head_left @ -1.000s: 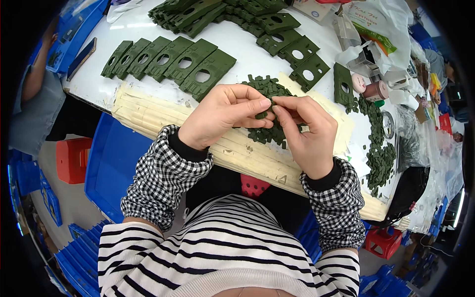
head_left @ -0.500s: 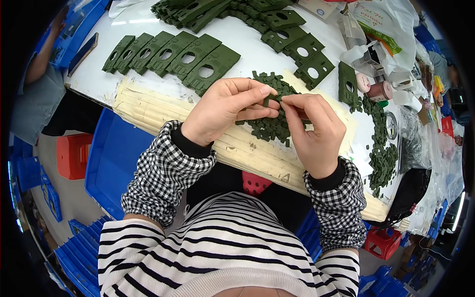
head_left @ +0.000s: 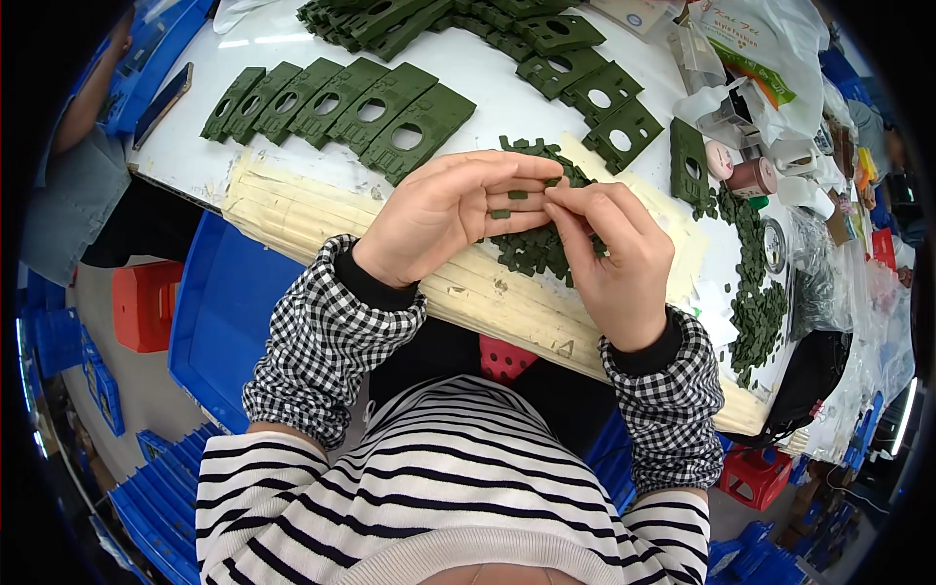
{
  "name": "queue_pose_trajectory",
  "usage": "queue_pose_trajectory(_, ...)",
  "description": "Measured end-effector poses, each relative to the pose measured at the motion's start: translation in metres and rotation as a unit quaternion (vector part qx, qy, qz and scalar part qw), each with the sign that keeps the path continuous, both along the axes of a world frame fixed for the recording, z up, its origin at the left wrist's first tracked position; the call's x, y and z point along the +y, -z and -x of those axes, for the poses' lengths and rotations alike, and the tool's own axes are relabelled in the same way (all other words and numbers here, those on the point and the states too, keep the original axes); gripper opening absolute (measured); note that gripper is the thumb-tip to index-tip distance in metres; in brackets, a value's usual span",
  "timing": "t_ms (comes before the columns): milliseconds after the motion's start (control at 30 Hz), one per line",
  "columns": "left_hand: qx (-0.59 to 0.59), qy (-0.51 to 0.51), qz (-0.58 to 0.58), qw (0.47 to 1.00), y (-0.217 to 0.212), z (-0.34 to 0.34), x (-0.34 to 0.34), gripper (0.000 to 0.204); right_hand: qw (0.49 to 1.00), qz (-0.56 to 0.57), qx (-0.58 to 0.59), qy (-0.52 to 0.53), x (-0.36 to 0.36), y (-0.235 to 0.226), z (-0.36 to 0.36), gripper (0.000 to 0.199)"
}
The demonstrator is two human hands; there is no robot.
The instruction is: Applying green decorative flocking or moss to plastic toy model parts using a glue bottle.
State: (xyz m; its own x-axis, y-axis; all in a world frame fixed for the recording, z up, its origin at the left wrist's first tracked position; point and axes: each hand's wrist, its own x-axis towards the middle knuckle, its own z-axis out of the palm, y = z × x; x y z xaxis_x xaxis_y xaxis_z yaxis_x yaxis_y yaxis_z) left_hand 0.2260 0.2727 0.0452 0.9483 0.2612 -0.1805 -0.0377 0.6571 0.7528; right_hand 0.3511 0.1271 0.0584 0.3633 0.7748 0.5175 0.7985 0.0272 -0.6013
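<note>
My left hand (head_left: 439, 205) is turned palm up over the table, its fingers slightly curled. Small dark green plastic pieces (head_left: 500, 214) lie across those fingers. Thumb and forefinger of my right hand (head_left: 624, 253) are pinched together at the left fingertips; whatever is between them is too small to make out. Under both hands spreads a pile of the same small green pieces (head_left: 531, 255), partly covered by my fingers. Flat green plastic tank hull parts (head_left: 429, 117), each with a round hole, overlap in a row beyond my left hand.
More hull parts (head_left: 624, 136) lie in a line at the far right, with others stacked at the back. A second heap of small pieces (head_left: 756, 327) is on the right, near jars (head_left: 751, 178) and plastic bags (head_left: 770, 49). Yellowish tape (head_left: 322, 210) covers the table's front edge. Another person (head_left: 73, 185) is at left.
My left hand has opened out, its fingers straighter, so small green pieces now show on them. The right hand stays pinched and has shifted slightly left.
</note>
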Motion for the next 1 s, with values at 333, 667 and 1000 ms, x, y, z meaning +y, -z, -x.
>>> queue_pose_trajectory(333, -0.046, -0.055, -0.468, 0.881, 0.001, -0.001, -0.002, 0.033, 0.996, -0.059, 0.016, 0.058, -0.002, -0.018, -0.006, 0.011)
queue_pose_trajectory(667, 0.031, -0.053, -0.763, 0.644, 0.0, -0.015, -0.024, 0.047, 0.987, -0.109, 0.072, 0.091, -0.006, -0.023, -0.015, 0.007)
queue_pose_trajectory(1000, 0.042, -0.109, -0.734, 0.669, -0.004, -0.013, -0.017, 0.022, 0.987, -0.129, 0.044, 0.086, -0.005, -0.022, -0.022, 0.007)
